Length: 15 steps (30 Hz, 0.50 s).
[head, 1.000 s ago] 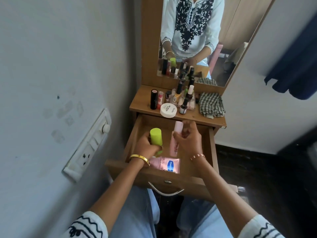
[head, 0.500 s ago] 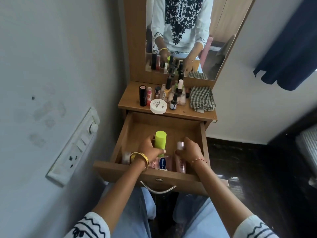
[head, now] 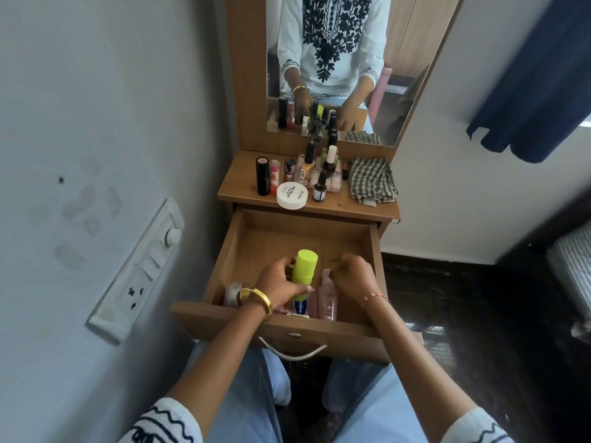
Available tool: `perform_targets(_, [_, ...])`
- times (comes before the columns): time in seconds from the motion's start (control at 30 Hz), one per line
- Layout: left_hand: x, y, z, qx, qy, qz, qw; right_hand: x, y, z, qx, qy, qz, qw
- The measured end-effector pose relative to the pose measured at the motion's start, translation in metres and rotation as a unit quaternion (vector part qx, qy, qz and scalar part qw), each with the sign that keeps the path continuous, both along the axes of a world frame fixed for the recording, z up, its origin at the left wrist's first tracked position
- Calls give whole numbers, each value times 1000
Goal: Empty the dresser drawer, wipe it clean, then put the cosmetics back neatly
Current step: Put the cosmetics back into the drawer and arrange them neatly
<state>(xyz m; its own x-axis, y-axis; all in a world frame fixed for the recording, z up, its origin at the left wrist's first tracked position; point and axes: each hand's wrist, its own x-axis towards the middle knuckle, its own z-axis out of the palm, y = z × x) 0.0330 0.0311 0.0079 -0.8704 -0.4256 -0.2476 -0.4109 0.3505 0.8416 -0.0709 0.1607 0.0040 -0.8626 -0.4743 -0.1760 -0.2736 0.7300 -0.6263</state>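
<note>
- The left hand (head: 277,284) has its grip curled round the lime-green bottle (head: 303,273), which stands upright near the front of the open drawer (head: 374,251); half a second ago this grip held the same bottle at much the same spot, and a second ago it held it a little higher.
- Just right of that grip stands the pink bottle (head: 327,302), upright against the drawer's front wall. A second ago the right hand was carrying it tilted above the drawer; now it is set down.
- The right hand (head: 353,276) rests over the top of the pink bottle with fingers curled; whether its grip still pinches the bottle or has let go I cannot tell.
- Under and just in front of the left grip lies a pink tube with a blue label (head: 299,306), where it lay earlier.
- Left of the left grip, behind the gold bangle (head: 260,298), a small jar (head: 232,290) sits in the drawer's front left corner.
- Well beyond both grips, on the dresser surface (head: 351,207), stand the remaining cosmetics: a black tube (head: 262,175), a white round tin (head: 292,195), nail polish bottles (head: 319,187) and a checked cloth (head: 371,180), unchanged since the earlier frames.
</note>
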Motion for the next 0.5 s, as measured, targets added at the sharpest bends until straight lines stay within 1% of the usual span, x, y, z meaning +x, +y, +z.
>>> perform_targets(0.03, [1, 0, 1, 0, 4, -6, 1000, 2, 1, 8, -40, -18, 14, 999])
perform_targets(0.07, [1, 1, 2, 1, 9, -11, 1000, 6, 2, 17, -84, -56, 36, 994])
perform_targets(0.13, [1, 2, 2, 3, 18, -19, 1000, 12, 3, 34, -150, -131, 87, 976])
perform_targets(0.17, [1, 2, 2, 7, 24, -23, 999, 13, 2, 39, -155, -143, 110, 971])
perform_targets(0.23, [1, 5, 3, 16, 31, -35, 999, 15, -1, 42, -126, -126, 134, 975])
perform_targets(0.3, [1, 7, 4, 24, 29, -55, 998, 16, -4, 40, -91, -94, 129, 983])
perform_targets(0.33, [0, 8, 4, 29, 26, -66, 997, 16, -4, 39, -89, -92, 119, 985])
perform_targets(0.43, [-2, 10, 5, 58, 25, -78, 995, 14, 1, 36, -125, -105, 71, 984])
perform_targets(0.5, [-4, 10, 4, 63, 32, -68, 995, 9, 7, 36, -170, -113, 9, 979])
